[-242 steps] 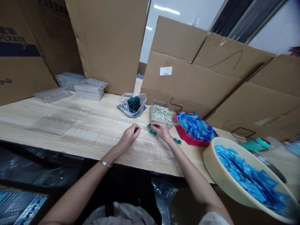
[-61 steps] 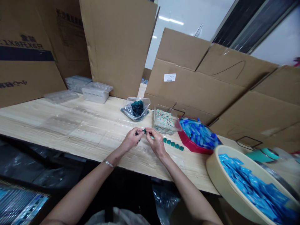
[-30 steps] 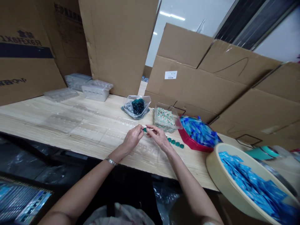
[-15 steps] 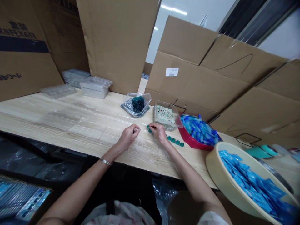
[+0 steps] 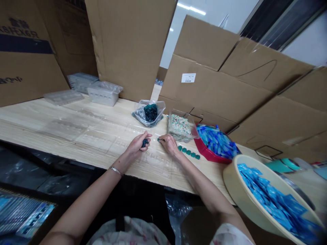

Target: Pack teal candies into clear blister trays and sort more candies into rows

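My left hand (image 5: 138, 144) is curled around a dark teal piece (image 5: 145, 143) above the wooden table (image 5: 76, 127). My right hand (image 5: 168, 144) rests on the table, its fingertips at a small teal piece (image 5: 159, 139). Whether those fingers grip that piece is hard to see. To its right, a short row of teal pieces (image 5: 188, 152) lies on the wood. Behind my hands sit a clear plastic bag (image 5: 148, 114) of dark teal pieces and a clear box (image 5: 181, 126) of mixed white and green pieces.
A red tray (image 5: 204, 151) of blue pieces and a tilted beige basin (image 5: 230, 180) of blue packets stand to the right. Clear plastic trays (image 5: 104, 93) lie at the back left. Cardboard sheets (image 5: 217, 85) stand along the far edge.
My hands have moved apart since a second ago, when their fingers met at a teal piece. My left hand has drawn back leftward and curled around a dark piece.
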{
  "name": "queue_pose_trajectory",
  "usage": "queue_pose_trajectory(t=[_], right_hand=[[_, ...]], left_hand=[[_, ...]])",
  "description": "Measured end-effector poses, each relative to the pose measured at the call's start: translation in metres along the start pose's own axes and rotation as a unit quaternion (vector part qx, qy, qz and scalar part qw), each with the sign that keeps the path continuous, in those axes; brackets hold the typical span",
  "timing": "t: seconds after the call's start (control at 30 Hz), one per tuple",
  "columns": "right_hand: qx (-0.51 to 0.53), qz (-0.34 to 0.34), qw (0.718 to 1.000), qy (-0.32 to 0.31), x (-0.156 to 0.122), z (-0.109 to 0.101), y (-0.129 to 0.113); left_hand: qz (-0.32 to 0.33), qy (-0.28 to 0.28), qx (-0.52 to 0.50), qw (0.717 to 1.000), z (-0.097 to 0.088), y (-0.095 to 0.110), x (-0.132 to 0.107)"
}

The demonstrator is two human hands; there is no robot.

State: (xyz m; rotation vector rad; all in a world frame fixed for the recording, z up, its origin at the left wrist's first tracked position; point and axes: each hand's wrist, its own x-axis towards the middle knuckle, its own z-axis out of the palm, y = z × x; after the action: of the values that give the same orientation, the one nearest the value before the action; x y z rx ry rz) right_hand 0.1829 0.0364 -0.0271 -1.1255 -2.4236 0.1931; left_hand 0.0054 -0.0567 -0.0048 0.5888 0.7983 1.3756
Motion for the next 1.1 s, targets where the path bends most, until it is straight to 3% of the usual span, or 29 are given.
queue_pose_trajectory(t=[0.13, 0.3, 0.43, 0.6, 0.77, 0.9, 1.0, 1.1], right_hand=[[0.080, -0.018, 0.995, 0.059, -0.003, -0.016, -0.008], [0.209, -0.007, 0.976, 0.060, -0.008, -0.035, -0.056], [0.218, -0.037, 0.975, 0.031, -0.014, -0.030, -0.086], [0.271, -0.005, 0.963, 0.008, -0.025, -0.014, -0.092], [0.397, 0.099, 0.912, 0.012, -0.035, -0.002, -0.098], [0.513, 0.198, 0.835, 0.004, -0.032, -0.008, -0.092], [0.573, 0.229, 0.787, 0.020, -0.026, -0.016, -0.082], [0.595, 0.234, 0.769, 0.010, -0.023, -0.021, -0.075]], left_hand=[[0.001, 0.007, -0.050, 0.999, -0.003, -0.002, 0.001], [0.035, 0.020, -0.026, 0.999, 0.002, -0.009, 0.001], [0.087, 0.033, 0.051, 0.994, 0.008, -0.015, -0.001], [0.095, 0.050, 0.166, 0.980, 0.003, -0.017, -0.010], [0.075, 0.051, 0.194, 0.977, -0.003, -0.019, -0.019], [0.050, 0.005, 0.118, 0.992, 0.000, -0.017, -0.022], [0.055, -0.026, 0.101, 0.993, 0.003, -0.014, -0.023], [0.066, -0.034, 0.141, 0.987, 0.007, -0.011, -0.023]])
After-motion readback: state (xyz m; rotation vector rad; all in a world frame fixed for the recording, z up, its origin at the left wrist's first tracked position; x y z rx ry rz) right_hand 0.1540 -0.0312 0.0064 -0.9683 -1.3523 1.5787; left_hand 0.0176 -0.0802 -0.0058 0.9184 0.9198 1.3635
